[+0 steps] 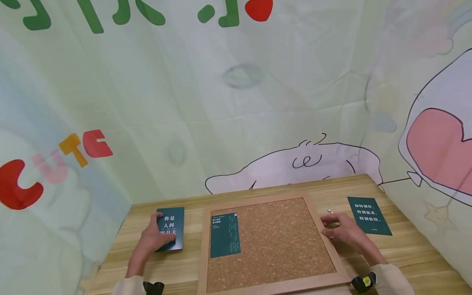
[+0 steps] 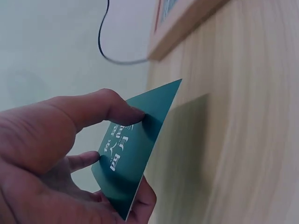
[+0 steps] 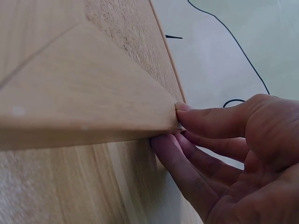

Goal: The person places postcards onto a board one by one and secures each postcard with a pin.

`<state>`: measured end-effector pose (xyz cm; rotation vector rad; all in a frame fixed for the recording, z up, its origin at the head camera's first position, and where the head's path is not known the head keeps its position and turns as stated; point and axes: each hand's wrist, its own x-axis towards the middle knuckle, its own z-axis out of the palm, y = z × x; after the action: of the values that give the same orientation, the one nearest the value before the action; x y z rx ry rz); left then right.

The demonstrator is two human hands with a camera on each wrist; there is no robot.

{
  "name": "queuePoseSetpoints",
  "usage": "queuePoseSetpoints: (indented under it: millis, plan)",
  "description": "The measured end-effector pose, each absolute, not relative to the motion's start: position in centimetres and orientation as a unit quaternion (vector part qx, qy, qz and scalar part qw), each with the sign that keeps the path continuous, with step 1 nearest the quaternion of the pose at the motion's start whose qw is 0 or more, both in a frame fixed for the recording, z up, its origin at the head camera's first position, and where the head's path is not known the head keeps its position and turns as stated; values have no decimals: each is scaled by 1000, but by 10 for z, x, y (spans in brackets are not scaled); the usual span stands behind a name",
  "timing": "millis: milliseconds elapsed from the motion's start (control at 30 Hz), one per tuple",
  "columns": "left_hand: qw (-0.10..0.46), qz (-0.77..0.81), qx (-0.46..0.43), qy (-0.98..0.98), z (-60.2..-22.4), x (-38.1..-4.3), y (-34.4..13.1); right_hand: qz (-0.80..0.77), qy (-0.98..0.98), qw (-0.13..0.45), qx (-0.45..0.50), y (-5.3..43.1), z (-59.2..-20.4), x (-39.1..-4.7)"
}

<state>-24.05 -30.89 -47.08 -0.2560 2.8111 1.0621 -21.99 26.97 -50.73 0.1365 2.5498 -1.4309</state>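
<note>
Head view first: from where I stand, a person's two hands are busy at a wooden table [image 1: 177,274], each with something in its grasp. Left hand [image 1: 149,237] grips the left card [image 1: 178,215], dark green with white lettering, to the left of the board [image 1: 276,241]; the hold is narrow, thumb and fingers reaching in from its outer edge. Left wrist view gives a closer look: the card is tilted, one digit pressing its printed face, others at its edge and behind, its shadow falling on the wood. Whether a corner touches the table I cannot tell. Right hand [image 1: 344,228] has the board's right side pinched, the thumb on the frame [image 1: 295,284] and the fingers at its lower edge, as the right wrist view shows. Just by those fingers a shiny thing [image 1: 330,211] pokes up, too tiny for me to name. Between the hands lies the board, cork within pale wood, and a green middle card [image 1: 223,237] sits at its upper left, a shiny dot [image 1: 235,214] at that card's top right corner. Beyond the right hand, apart from the board, the right card [image 1: 370,216] lies on the table. Behind everything hangs a pale cloth [image 1: 166,82] with a printed pink heart [image 1: 435,141]
</note>
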Motion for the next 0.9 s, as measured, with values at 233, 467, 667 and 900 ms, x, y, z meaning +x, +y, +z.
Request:
queuePoseSetpoints:
  millis: [233, 467, 667, 900]
  plan:
    - [47, 359, -56, 931, -464, -247, -275, -486, 866, 107, 45, 269, -507, -219]
    - [39, 384, -33, 922, -462, -250, -237, -487, 866, 105, 47, 269, -507, -219]
    - [33, 403, -4, 915, -460, -252, -205, -485, 867, 101, 45, 270, -508, -219]
    - [36, 419, 12, 907, -463, -252, -171, -491, 864, 100, 47, 269, -509, -219]
